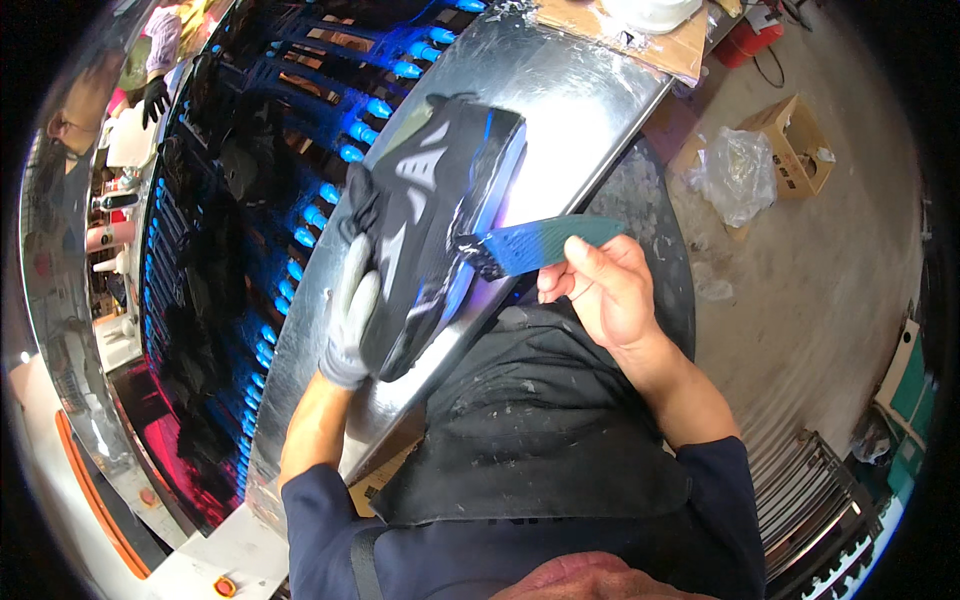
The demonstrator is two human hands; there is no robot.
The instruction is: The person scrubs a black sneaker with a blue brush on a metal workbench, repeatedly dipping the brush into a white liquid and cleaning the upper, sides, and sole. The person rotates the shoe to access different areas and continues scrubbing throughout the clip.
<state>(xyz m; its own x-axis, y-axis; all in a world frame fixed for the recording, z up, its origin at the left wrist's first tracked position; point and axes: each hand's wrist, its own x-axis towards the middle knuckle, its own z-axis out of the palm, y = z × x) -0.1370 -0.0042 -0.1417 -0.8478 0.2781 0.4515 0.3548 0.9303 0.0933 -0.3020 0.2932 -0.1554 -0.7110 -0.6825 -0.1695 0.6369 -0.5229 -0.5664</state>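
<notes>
A black sneaker (420,200) with grey side markings lies on its side along the metal ledge, its pale blue-lit sole edge turned toward me. My left hand (352,312), in a light grey glove, grips the sneaker by its upper on the far side. Bare, my right hand (612,288) pinches a curved blue-green textured outsole piece (535,243) between thumb and fingers. The dark inner end of that piece meets the sneaker's sole edge; whether it is attached there I cannot tell. The rest of it stands away from the shoe.
Left of the metal ledge (560,90) runs a conveyor with blue-tipped rods (315,215) and dark shoes on it. Another person's black-gloved hand (155,100) is beyond it. A cardboard sheet (600,30) lies at the ledge's far end. An open carton (795,150) and clear plastic bag (738,175) sit on the floor.
</notes>
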